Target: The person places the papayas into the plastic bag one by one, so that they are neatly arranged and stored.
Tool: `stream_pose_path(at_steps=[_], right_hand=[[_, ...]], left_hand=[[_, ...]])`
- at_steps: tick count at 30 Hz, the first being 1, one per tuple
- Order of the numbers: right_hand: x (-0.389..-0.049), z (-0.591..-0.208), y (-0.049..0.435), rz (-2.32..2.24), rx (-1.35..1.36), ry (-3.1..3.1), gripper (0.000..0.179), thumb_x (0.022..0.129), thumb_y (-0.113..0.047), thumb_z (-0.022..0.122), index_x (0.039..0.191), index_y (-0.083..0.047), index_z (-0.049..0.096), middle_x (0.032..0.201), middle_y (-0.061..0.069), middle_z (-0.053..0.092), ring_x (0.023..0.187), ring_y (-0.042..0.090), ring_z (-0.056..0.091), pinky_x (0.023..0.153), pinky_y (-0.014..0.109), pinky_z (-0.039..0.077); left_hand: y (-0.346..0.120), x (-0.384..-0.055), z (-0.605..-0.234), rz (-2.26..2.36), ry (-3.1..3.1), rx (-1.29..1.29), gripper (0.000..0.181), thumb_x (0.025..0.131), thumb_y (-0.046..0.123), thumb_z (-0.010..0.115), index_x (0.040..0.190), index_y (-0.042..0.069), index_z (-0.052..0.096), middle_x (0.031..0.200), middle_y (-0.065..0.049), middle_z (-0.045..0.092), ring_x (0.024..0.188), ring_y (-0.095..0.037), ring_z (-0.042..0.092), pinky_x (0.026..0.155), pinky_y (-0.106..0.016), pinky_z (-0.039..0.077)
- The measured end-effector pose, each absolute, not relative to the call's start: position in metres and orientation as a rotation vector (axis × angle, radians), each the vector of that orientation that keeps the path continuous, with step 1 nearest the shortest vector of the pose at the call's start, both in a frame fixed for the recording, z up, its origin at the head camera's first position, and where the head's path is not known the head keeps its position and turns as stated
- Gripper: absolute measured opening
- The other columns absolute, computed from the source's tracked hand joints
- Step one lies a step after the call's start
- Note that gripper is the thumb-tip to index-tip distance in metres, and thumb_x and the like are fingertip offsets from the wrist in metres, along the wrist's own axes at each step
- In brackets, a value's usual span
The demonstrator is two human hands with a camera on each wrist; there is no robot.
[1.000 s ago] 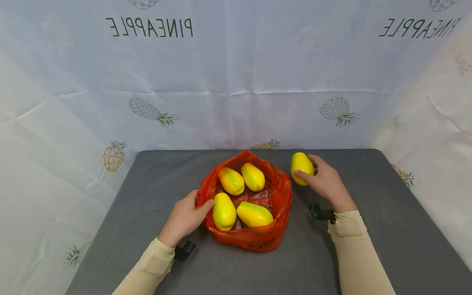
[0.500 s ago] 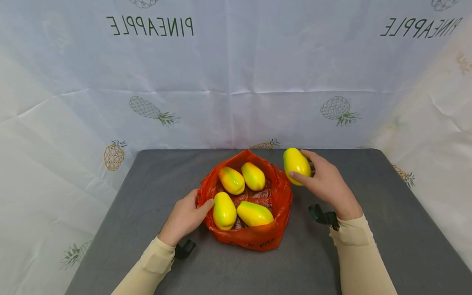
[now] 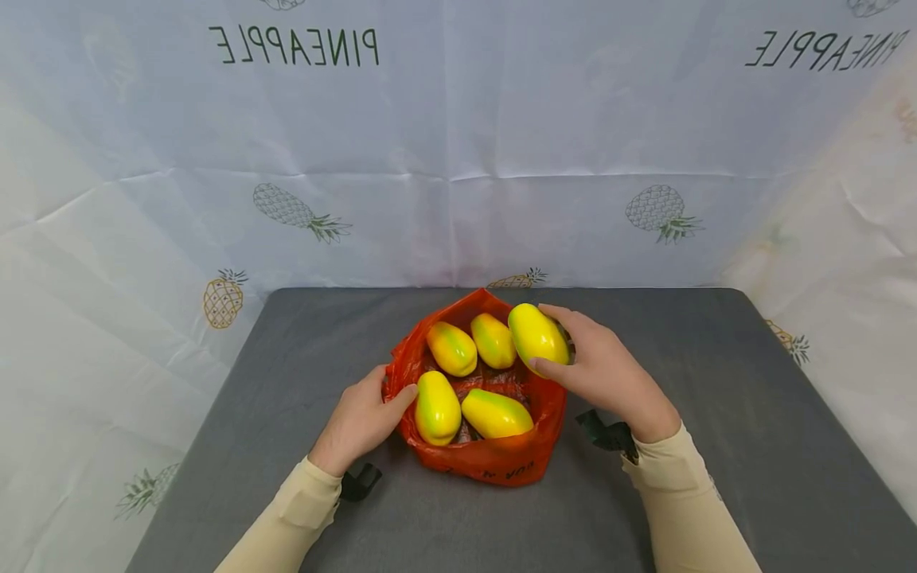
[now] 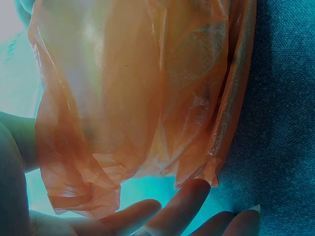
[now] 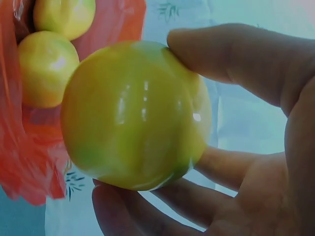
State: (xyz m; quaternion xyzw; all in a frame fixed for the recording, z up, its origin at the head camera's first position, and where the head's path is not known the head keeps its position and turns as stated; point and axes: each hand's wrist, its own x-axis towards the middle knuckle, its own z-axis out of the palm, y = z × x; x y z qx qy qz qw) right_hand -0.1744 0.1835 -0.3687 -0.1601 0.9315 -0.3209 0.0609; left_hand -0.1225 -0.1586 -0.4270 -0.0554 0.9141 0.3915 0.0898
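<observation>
A red plastic bag [image 3: 494,461] stands with its mouth wide on the grey table. Several yellow-green papayas lie inside it, one of them the front right papaya [image 3: 497,415]. My left hand [image 3: 361,418] holds the bag's left rim, thumb over the edge and fingers outside; in the left wrist view the thin film of the bag [image 4: 128,98] hangs between thumb and fingers. My right hand [image 3: 609,366] grips another papaya [image 3: 536,334] above the bag's right rim. Its thumb and fingers wrap round that papaya [image 5: 138,118] in the right wrist view.
The grey table [image 3: 315,334] reaches back to a pale cloth backdrop [image 3: 458,119] printed with pineapples. Similar cloth hangs along both sides. A black strap piece [image 3: 607,434] sits below the right wrist, and another black strap piece [image 3: 360,482] below the left.
My right hand has carried its papaya leftward from beside the bag to over its right rim. My left hand stays at the bag's left rim, and the other papayas lie as before.
</observation>
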Motion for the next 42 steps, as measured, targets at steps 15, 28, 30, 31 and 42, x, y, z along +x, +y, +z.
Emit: stream_pose_path(at_steps=[15, 28, 30, 31, 42], right_hand=[[-0.170, -0.379, 0.163, -0.922, -0.677, 2.742, 0.078, 0.095, -0.035, 0.081, 0.164, -0.020, 0.045, 0.159, 0.004, 0.056, 0.127, 0.025, 0.061, 0.106, 0.050, 0.055], [-0.169, -0.385, 0.153, -0.842, -0.706, 2.727, 0.074, 0.093, -0.032, 0.081, 0.159, -0.017, 0.051, 0.156, 0.004, 0.057, 0.129, 0.023, 0.059, 0.107, 0.048, 0.053], [-0.170, -0.385, 0.153, -0.822, -0.710, 2.731, 0.074, 0.093, -0.032, 0.080, 0.159, -0.017, 0.051, 0.154, 0.005, 0.058, 0.126, 0.023, 0.060, 0.105, 0.048, 0.053], [-0.170, -0.386, 0.153, -0.812, -0.712, 2.734, 0.074, 0.093, -0.032, 0.080, 0.159, -0.017, 0.051, 0.152, 0.006, 0.058, 0.124, 0.023, 0.060, 0.103, 0.047, 0.054], [-0.173, -0.391, 0.153, -0.778, -0.663, 2.701, 0.074, 0.091, -0.029, 0.081, 0.159, -0.018, 0.053, 0.136, 0.007, 0.059, 0.110, 0.022, 0.059, 0.094, 0.043, 0.055]], left_hand=[[-0.159, -0.123, -0.427, 1.156, 2.732, -0.161, 0.050, 0.104, 0.043, 0.068, 0.139, 0.008, 0.061, 0.105, -0.005, 0.075, 0.078, -0.017, 0.064, 0.073, -0.032, 0.054], [-0.159, -0.122, -0.425, 1.162, 2.735, -0.153, 0.049, 0.104, 0.043, 0.069, 0.137, 0.008, 0.062, 0.103, -0.005, 0.074, 0.078, -0.017, 0.063, 0.074, -0.032, 0.054], [-0.158, -0.123, -0.425, 1.162, 2.735, -0.152, 0.049, 0.104, 0.043, 0.069, 0.138, 0.007, 0.062, 0.104, -0.005, 0.074, 0.078, -0.017, 0.064, 0.074, -0.032, 0.054], [-0.158, -0.123, -0.425, 1.161, 2.735, -0.152, 0.050, 0.104, 0.043, 0.069, 0.138, 0.007, 0.062, 0.104, -0.005, 0.074, 0.078, -0.017, 0.064, 0.074, -0.032, 0.054], [-0.158, -0.124, -0.426, 1.143, 2.739, -0.154, 0.050, 0.104, 0.043, 0.068, 0.140, 0.007, 0.061, 0.106, -0.005, 0.075, 0.080, -0.017, 0.064, 0.075, -0.032, 0.055]])
